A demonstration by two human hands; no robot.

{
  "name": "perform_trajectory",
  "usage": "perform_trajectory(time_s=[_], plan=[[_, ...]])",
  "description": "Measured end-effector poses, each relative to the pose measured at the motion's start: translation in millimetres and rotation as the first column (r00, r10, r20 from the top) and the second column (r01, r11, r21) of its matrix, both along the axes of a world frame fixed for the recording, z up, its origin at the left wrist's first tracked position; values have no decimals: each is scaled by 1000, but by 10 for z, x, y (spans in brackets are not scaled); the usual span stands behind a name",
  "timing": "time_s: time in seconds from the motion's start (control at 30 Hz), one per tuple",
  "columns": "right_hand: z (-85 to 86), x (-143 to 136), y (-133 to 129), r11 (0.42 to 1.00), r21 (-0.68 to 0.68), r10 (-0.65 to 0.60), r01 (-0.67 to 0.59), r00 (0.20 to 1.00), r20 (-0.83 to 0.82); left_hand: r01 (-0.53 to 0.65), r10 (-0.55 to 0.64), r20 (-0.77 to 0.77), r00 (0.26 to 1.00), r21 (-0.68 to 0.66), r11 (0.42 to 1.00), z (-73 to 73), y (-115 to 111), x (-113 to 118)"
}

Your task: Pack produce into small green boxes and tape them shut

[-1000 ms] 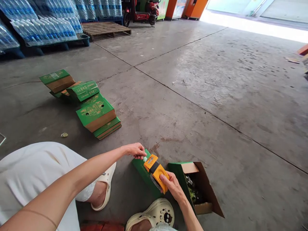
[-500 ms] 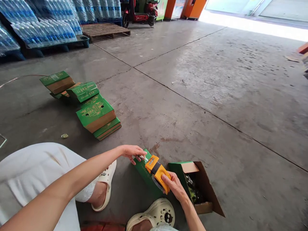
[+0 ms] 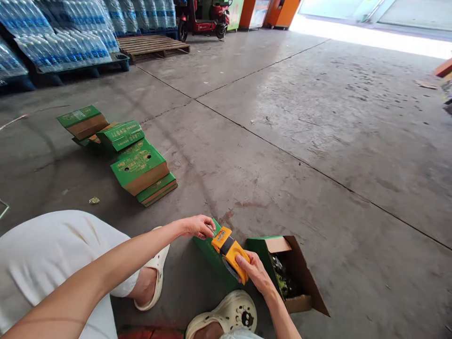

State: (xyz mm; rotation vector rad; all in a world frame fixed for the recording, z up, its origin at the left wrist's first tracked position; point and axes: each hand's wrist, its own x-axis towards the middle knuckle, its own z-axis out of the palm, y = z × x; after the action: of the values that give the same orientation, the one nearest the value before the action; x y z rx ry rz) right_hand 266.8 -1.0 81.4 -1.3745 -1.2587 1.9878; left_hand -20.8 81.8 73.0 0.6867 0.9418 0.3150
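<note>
Yellow plastic tape dispenser with a dark band (image 3: 231, 252): the right grip (image 3: 257, 272) is wrapped around its rear, thumb on its near side, probably to steady it while its front end points toward the left grip (image 3: 198, 227). The left grip is bent just beside that end; whether it pinches tape, I cannot tell. The dispenser is above a long green cardboard carton (image 3: 211, 256) on the grey concrete floor (image 3: 303, 212) — whether touching, I cannot tell. An open green-and-brown cardboard carton (image 3: 318, 293) lies just to the right, seemingly kept within reach, its contents exposed. Half a second earlier, the left fingers were spread and a pale strip showed beside them — now they are curled, and the strip hardly shows. Both cartons look unmoved.
</note>
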Motion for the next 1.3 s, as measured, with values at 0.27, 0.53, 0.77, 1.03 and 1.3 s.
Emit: perform_trajectory(time_s=[0.27,0.53,0.77,1.03,1.3], plan=[[68,-19,32,998,-14,60,-60,998,36,51,-49,-52,997,40,998,78,-46,-20],[311,135,159,911,313,147,-268,921,360,22,-2,-102,995,192,981,196,-64,92],[459,311,176,957,268,39,-115,961,274,220,-102,-237,966,548,807,576,-87,256],[859,-28,180,999,-3,-47,47,989,-144,396,-200,-342,918,764,510,1026,-114,423],[1005,-193,164,994,-24,-111,109,985,-130,373,-137,-358,924,758,536,1059,-201,444]])
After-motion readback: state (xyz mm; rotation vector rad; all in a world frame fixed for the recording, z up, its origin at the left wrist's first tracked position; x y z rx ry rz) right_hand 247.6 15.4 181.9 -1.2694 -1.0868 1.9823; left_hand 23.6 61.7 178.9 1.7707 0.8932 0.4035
